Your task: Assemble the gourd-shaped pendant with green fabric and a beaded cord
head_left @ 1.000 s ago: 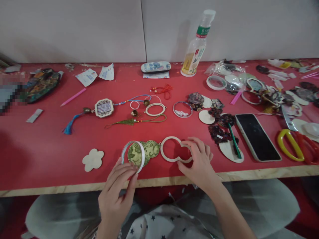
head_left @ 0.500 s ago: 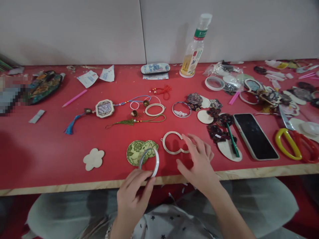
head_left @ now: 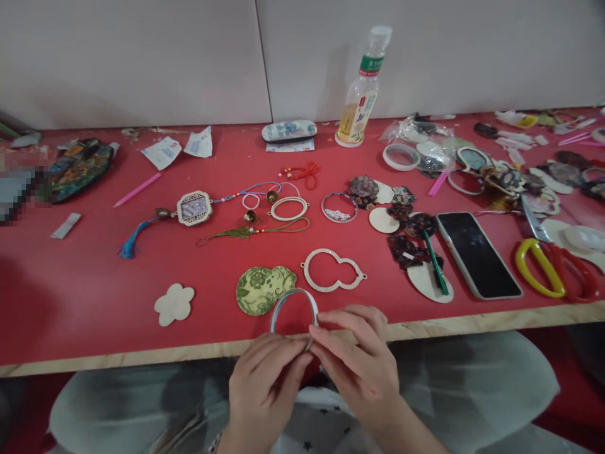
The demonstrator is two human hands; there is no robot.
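A thin, nearly used-up roll of white tape stands upright over the table's front edge, held at its lower rim by my left hand. The fingers and thumb of my right hand are closed on the roll's right side, touching its rim. Just beyond the roll lies a green floral gourd-shaped piece. To its right is a pale gourd-shaped frame, flat on the table with neither hand on it. A cream flower-shaped piece lies to the left.
Pendant, oval frame and ring of beads lie mid-table. At right are a phone, scissors, a green pen and fabric pieces. A bottle stands by the wall, left of another tape roll.
My right hand has left the gourd-shaped frame and come down-left to the tape roll. My left hand has moved slightly right with the roll.
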